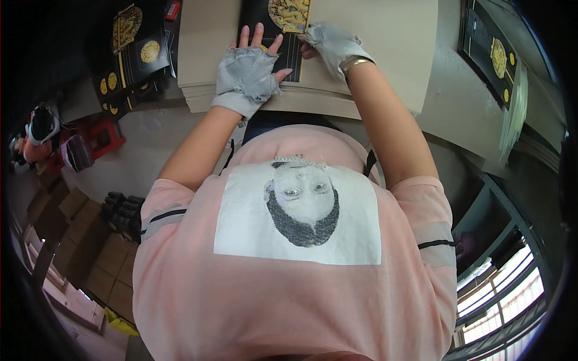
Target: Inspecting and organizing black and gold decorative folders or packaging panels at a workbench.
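Observation:
A black printed sheet or panel [293, 60] with a gold round emblem [290, 12] lies on a stack of beige boards [385, 42] in front of me. My left hand [248, 72], in a grey fingerless glove, rests flat on the panel's left part with its fingers spread. At the panel's right edge, just below the emblem, is my right hand [333, 49], gloved the same way. Its fingers are curled in and closed at that edge; whether they grip the panel or a small thing is hidden. A gold-coloured band [354, 63] circles the right wrist.
Black and gold printed pieces [133, 57] lie left of the boards, beside a small red item [173, 10]. More printed panels [490, 54] are stacked at the right. A red stool [105, 137] and cardboard boxes [99, 268] stand on the floor at left.

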The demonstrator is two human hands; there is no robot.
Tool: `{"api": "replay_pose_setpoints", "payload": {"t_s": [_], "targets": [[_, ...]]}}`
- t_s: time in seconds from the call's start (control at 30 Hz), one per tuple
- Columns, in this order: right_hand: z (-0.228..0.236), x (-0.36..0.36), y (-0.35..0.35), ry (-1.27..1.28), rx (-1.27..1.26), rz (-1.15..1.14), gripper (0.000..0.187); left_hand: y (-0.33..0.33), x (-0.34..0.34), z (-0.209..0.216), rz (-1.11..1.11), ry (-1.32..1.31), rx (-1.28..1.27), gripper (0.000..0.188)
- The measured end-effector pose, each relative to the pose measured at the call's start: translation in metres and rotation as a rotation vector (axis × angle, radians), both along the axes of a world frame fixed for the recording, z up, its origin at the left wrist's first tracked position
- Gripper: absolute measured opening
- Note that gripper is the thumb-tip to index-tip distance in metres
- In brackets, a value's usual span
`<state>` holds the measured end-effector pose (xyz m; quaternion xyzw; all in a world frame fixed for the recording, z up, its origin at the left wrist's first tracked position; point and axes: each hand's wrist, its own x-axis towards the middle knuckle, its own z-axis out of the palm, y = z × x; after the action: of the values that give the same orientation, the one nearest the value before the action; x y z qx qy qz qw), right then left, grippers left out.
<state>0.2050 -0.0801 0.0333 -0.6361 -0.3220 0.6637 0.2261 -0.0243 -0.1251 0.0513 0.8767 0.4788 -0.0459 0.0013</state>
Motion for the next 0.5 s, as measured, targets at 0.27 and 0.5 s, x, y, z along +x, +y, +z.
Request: {"api": "replay_pose_setpoints", "payload": {"t_s": [0.27,0.5], "targets": [[-0.003,0.004,-0.01,-0.054,0.029,0.04,0.034,-0.001,-0.001,-0.01,0.002,0.005,0.041,0.091],[-0.025,0.006,0.012,-0.077,0.108,0.289,0.04,-0.001,0.0,-0.013,0.009,-0.017,0.048,0.092]]}}
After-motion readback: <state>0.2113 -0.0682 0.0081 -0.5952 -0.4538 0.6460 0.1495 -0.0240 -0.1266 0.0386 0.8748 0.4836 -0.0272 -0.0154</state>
